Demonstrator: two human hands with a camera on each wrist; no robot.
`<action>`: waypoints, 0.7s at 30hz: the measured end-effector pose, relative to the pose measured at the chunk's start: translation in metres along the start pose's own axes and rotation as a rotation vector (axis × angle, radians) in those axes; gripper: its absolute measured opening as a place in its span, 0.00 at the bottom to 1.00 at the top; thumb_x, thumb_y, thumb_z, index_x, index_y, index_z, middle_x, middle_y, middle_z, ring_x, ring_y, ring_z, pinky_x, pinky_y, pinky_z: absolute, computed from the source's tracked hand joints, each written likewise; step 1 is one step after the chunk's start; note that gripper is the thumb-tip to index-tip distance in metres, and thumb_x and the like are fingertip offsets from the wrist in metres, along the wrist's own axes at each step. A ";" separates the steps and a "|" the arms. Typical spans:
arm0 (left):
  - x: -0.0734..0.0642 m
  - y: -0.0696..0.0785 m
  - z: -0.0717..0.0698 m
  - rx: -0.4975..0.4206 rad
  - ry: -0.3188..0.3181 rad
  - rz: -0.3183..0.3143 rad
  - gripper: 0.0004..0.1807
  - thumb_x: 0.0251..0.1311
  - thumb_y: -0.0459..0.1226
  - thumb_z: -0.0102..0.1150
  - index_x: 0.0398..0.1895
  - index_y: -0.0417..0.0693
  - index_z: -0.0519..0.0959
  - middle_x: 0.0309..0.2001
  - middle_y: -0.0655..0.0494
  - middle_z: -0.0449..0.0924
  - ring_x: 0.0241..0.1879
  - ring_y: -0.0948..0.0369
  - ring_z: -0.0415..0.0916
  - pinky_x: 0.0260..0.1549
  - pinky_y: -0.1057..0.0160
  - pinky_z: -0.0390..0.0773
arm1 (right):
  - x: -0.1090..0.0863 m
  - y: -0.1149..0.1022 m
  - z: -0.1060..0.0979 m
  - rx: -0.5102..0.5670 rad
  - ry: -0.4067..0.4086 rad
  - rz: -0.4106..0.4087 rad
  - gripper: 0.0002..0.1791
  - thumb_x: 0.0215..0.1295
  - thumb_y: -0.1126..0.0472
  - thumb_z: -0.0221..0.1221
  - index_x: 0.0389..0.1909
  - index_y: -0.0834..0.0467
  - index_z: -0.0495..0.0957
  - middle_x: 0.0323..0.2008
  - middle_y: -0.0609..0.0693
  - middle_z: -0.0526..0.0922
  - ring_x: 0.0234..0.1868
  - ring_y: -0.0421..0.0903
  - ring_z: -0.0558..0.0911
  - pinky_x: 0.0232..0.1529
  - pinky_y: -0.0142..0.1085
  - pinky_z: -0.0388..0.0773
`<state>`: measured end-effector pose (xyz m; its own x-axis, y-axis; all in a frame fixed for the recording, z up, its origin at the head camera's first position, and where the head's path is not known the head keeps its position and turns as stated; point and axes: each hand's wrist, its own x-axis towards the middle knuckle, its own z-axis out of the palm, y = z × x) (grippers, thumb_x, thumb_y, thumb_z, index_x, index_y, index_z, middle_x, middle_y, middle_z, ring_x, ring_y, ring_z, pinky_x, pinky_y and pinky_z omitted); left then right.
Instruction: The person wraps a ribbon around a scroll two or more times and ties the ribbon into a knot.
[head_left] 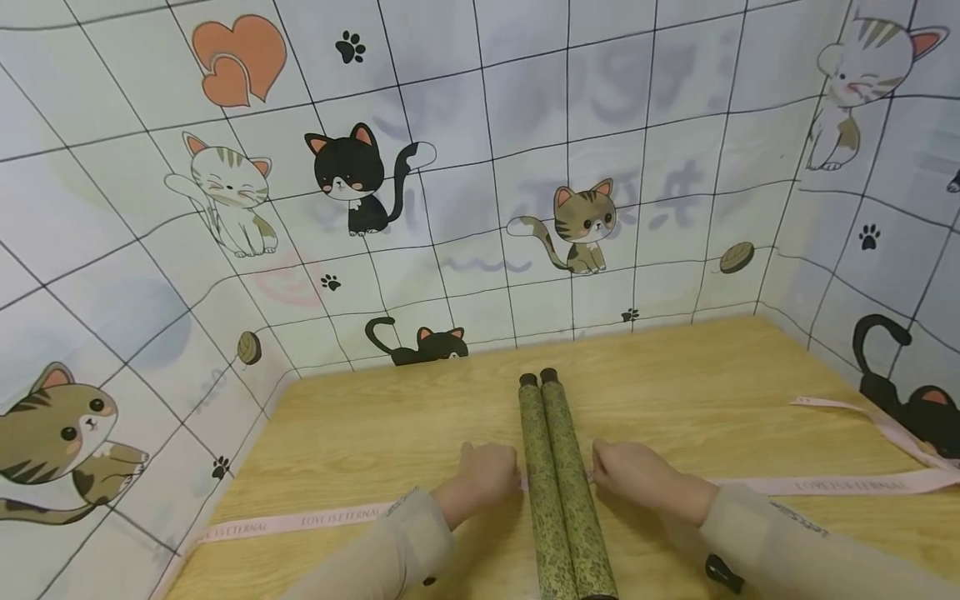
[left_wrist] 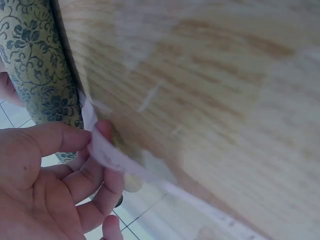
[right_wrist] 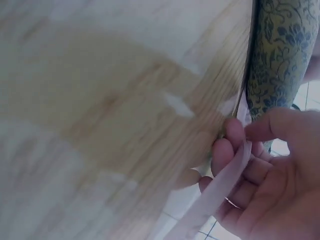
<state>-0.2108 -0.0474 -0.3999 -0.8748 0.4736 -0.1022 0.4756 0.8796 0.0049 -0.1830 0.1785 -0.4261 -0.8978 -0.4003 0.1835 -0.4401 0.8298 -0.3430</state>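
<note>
Two long rolls covered in green floral-patterned fabric, a left roll (head_left: 542, 483) and a right roll (head_left: 579, 492), lie side by side with dark end caps. A pale pink printed ribbon (head_left: 330, 517) runs crosswise and passes beneath them. Just left of the rolls my left hand (head_left: 486, 475) pinches the ribbon (left_wrist: 112, 155) between thumb and fingers, as the left wrist view shows. On the other side my right hand (head_left: 630, 471) pinches the ribbon (right_wrist: 220, 190) close to the right roll. The ribbon's stretch under the rolls is hidden.
The wood-grain tabletop (head_left: 390, 408) is backed by a white gridded cloth (head_left: 465, 192) printed with cats. The ribbon's loose end (head_left: 825, 402) curls at the right. A small black object (head_left: 723, 573) lies near my right forearm.
</note>
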 end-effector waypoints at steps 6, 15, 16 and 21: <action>0.000 -0.011 0.001 -0.142 0.002 -0.017 0.08 0.58 0.46 0.58 0.30 0.53 0.75 0.21 0.61 0.73 0.24 0.61 0.69 0.44 0.45 0.62 | 0.002 0.014 -0.003 0.085 -0.148 0.047 0.09 0.52 0.67 0.60 0.34 0.57 0.72 0.25 0.44 0.76 0.22 0.38 0.70 0.22 0.32 0.68; -0.004 -0.023 -0.013 0.109 0.047 -0.031 0.11 0.61 0.48 0.55 0.41 0.55 0.78 0.20 0.61 0.73 0.24 0.62 0.62 0.35 0.54 0.60 | -0.003 0.026 -0.022 -0.243 0.041 -0.027 0.03 0.54 0.65 0.61 0.30 0.55 0.79 0.25 0.46 0.75 0.24 0.43 0.73 0.20 0.33 0.67; -0.005 -0.024 -0.014 0.149 0.061 -0.040 0.09 0.61 0.45 0.54 0.41 0.56 0.79 0.19 0.61 0.72 0.24 0.62 0.62 0.34 0.55 0.61 | -0.004 0.027 -0.024 -0.284 0.074 -0.033 0.02 0.54 0.64 0.62 0.29 0.55 0.80 0.25 0.46 0.74 0.24 0.43 0.72 0.20 0.34 0.67; -0.011 -0.031 -0.020 0.263 0.160 -0.077 0.06 0.59 0.44 0.58 0.35 0.60 0.84 0.28 0.60 0.70 0.27 0.62 0.58 0.30 0.61 0.61 | -0.010 0.031 -0.039 -0.337 0.075 0.025 0.03 0.52 0.64 0.63 0.22 0.54 0.82 0.23 0.48 0.69 0.25 0.45 0.67 0.19 0.36 0.66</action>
<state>-0.2183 -0.0791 -0.3789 -0.9027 0.4251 0.0659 0.3965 0.8816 -0.2561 -0.1867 0.2238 -0.4024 -0.8991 -0.3592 0.2501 -0.3773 0.9257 -0.0271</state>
